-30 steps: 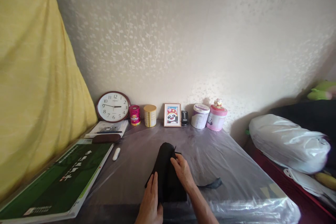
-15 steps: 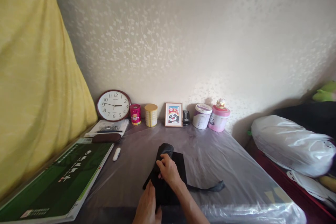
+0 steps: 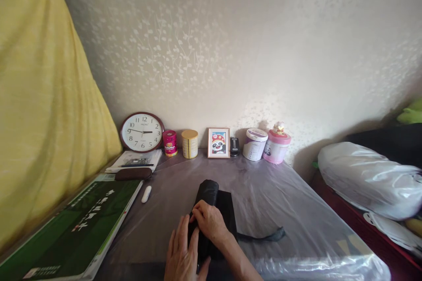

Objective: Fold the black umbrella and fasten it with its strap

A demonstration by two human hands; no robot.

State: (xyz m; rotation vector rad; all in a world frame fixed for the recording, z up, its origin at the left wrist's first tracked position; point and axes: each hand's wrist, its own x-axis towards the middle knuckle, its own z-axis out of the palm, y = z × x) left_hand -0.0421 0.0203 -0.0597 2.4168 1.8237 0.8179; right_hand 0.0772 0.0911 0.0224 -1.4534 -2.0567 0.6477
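Note:
A rolled black cloth (image 3: 208, 190) lies on the table, pointing away from me, with a flat black part (image 3: 227, 210) spread out at its right. A thin black strap (image 3: 263, 237) trails from it to the right. My right hand (image 3: 211, 224) lies over the middle of the roll, fingers bent and closed on the cloth at its left side. Around the near end, my left hand (image 3: 183, 250) grips the roll with fairly straight fingers and the thumb apart. The hands cover much of the near cloth.
A green book (image 3: 75, 224), a small white object (image 3: 146, 194) and a brown case (image 3: 133, 173) lie on the left. Along the wall stand a clock (image 3: 142, 132), several tins and tubs, and a framed panda picture (image 3: 218, 142). A white plastic bag (image 3: 365, 180) is at the right.
My left hand has moved up onto the roll, its fingers spreading more. My right hand has shifted slightly toward me and left, fingers closing at the roll's left side.

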